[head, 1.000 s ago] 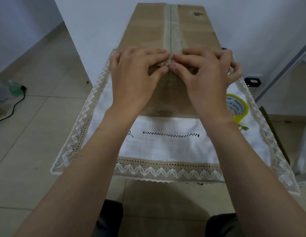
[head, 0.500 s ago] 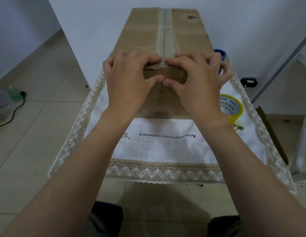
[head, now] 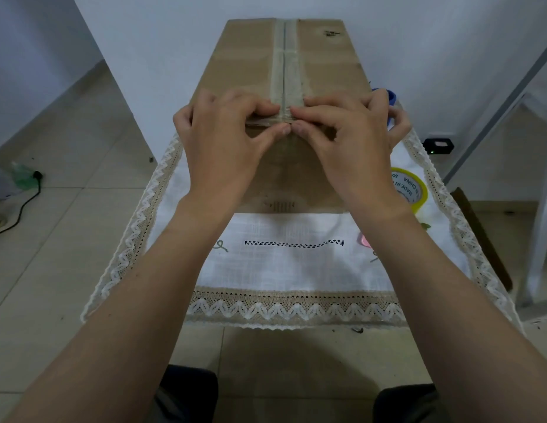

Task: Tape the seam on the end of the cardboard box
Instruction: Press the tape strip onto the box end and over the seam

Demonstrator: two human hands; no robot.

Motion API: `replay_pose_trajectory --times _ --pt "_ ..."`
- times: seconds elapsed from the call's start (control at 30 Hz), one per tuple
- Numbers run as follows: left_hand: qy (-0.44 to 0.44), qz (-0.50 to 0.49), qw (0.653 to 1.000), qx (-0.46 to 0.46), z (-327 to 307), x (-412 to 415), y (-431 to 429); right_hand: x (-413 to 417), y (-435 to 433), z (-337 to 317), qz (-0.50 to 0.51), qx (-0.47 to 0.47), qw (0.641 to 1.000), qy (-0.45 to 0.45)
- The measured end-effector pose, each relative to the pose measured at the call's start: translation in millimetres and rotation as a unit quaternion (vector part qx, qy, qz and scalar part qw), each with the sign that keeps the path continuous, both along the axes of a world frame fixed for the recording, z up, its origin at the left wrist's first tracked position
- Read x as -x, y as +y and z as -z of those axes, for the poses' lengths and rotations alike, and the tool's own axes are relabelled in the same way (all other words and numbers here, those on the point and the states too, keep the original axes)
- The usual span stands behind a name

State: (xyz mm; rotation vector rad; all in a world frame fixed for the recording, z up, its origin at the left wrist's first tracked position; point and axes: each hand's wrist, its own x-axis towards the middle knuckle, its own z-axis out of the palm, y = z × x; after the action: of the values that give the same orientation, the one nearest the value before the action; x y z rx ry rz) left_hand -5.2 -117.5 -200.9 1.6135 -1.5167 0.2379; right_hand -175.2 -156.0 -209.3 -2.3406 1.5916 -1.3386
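Observation:
A long brown cardboard box [head: 250, 56] lies on a white lace-edged tablecloth [head: 296, 270], its end face towards me. An old strip of tape [head: 286, 56] runs along the top seam. My left hand [head: 223, 145] and my right hand [head: 351, 145] meet at the box's near top edge. Their fingers press down on the top and their thumbs press on the end face just below the edge. A clear piece of tape [head: 266, 121] shows along that edge between fingers and thumbs. The hands hide most of the upper end face.
A yellow tape roll [head: 411, 187] lies on the cloth right of the box, partly behind my right wrist. A blue object [head: 391, 97] peeks out behind my right fingers, and something pink [head: 365, 241] by my right forearm. A wall stands behind the table. A black cable [head: 21, 206] lies on the floor at left.
Both hands stayed on the near top edge. The thumbs, which had slid lower on the end face half a second ago, are back up just under the edge, tips touching.

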Motion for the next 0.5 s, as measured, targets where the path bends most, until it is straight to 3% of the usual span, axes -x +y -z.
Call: replay_pose_trajectory --times 0.5 --pt "-0.095 0.004 0.995 0.008 16.8 -6.6 4.2 1.6 4.9 17.0 0.003 0.055 0.997 0.048"
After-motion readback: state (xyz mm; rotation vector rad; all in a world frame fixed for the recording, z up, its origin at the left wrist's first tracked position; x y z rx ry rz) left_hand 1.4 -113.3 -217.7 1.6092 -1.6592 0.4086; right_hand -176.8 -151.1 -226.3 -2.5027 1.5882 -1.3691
